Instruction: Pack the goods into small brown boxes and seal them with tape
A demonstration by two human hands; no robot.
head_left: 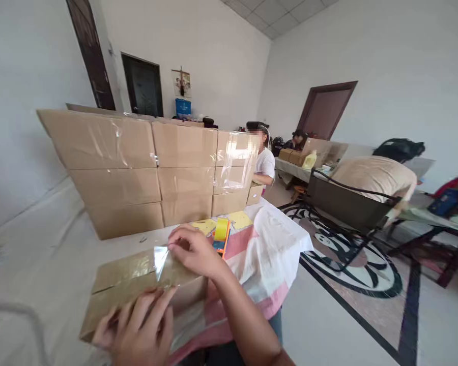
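Observation:
A closed brown cardboard box [118, 292] lies before me on the cloth-covered table. My left hand [141, 325] rests on its near side, fingers stretched and slightly apart, holding nothing. A strip of clear tape [161, 260] stands partly lifted off the box top and catches the light. Thumb and fingers of my right hand [193, 251] pinch the tape's edge above the far right part of the box. Just beyond this hand lies an orange tape dispenser with a yellow roll [222, 231].
Stacked cardboard boxes [185, 178] form a wall at the table's back. A pink and white cloth [267, 239] hangs over the right edge. A person in a white shirt [265, 165] is behind the stack; another sits in a dark chair [347, 203] at right.

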